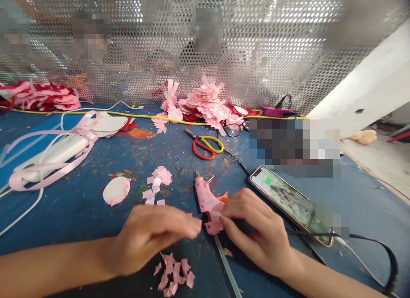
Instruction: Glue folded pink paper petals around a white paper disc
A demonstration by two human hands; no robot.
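My right hand (256,229) rests on the blue table (80,212) with its fingers bent round the handle of a pink glue gun (208,200), whose nozzle points away from me. A clear glue stick (227,268) runs back from the gun towards me. My left hand (156,238) hovers just left of the gun, fingers held together and blurred by motion, with its tips close to a small pink piece (214,227) at the gun's handle. Pink paper scraps (174,274) lie between my wrists.
A phone (290,202) with a lit screen and cable lies to the right. Red and yellow scissors (205,145), a white disc with pink trim (115,190), pink ribbon loops (51,161) and piles of pink and red cuttings (205,103) lie further back, before a perforated metal screen (256,42).
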